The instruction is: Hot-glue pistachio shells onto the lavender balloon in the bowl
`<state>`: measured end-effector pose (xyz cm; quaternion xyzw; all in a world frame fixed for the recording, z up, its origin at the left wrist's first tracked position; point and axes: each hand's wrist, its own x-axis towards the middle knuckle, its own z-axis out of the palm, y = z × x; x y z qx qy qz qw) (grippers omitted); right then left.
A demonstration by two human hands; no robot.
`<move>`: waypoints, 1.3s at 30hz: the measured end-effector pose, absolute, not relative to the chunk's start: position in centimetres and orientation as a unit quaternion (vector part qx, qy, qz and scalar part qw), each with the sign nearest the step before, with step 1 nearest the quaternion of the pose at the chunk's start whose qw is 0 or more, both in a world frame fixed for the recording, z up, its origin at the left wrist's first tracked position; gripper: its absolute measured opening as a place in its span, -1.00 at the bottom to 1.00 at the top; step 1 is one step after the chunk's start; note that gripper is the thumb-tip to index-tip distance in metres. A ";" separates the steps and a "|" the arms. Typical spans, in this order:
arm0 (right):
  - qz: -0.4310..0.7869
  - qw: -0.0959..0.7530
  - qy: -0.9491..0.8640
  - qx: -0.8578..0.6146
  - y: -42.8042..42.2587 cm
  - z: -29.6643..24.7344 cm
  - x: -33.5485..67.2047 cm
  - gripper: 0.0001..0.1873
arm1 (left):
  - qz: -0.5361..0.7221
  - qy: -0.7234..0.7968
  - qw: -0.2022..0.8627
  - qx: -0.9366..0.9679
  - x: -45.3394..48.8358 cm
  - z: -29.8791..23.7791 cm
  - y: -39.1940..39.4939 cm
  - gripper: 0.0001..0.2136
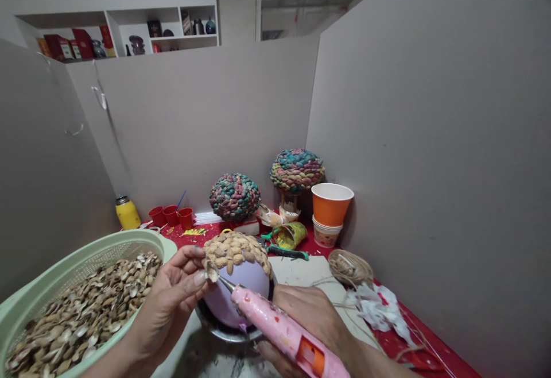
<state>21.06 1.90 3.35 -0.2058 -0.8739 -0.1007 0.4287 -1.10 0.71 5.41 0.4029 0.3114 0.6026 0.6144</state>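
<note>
Between the thumb and fingers of my left hand is a peanut shell half, its hollow side showing. My right hand grips a pink hot glue gun, whose metal nozzle points at the shell, touching or nearly so. Just behind both hands a lilac balloon rests in a dark metal bowl. Peanut shells cover the balloon's top in overlapping rows; its lower part is bare. At the left, a green colander holds many loose shell halves.
Behind stand two balls of painted shells, red cups, a yellow bottle and an orange paper cup. Green-handled pliers, twine and a white plastic bag lie rightward. Grey partitions enclose the table.
</note>
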 end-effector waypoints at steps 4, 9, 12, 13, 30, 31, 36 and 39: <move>-0.082 0.421 -0.879 -0.207 1.7 3.8 21.2 -0.52 | 0.604 0.313 0.613 0.402 -1.0 5.5 0.7 -0.73; -0.084 0.418 -0.880 -0.209 1.6 3.6 21.1 -0.54 | 0.604 0.317 0.612 0.400 -1.1 5.5 0.7 -0.72; -0.090 0.424 -0.878 -0.202 1.6 3.5 21.1 -0.55 | 0.605 0.317 0.612 0.400 -1.1 5.4 0.6 -0.72; -0.087 0.423 -0.879 -0.201 1.7 3.5 21.1 -0.55 | 0.605 0.316 0.612 0.400 -1.1 5.4 0.7 -0.72; -0.088 0.420 -0.881 -0.197 1.7 4.1 21.1 -0.50 | 0.586 0.339 0.612 0.408 -0.6 5.3 0.4 -0.70; -0.090 0.422 -0.880 -0.195 1.7 4.1 21.0 -0.49 | 0.583 0.342 0.612 0.411 -0.6 5.1 0.5 -0.69; -0.107 0.418 -0.881 -0.195 2.0 3.6 21.1 -0.47 | 0.572 0.343 0.615 0.420 -0.6 4.3 0.7 -0.69; -0.100 0.398 -0.890 -0.198 1.8 3.3 21.3 -0.45 | 0.570 0.342 0.614 0.425 -0.6 4.1 0.6 -0.70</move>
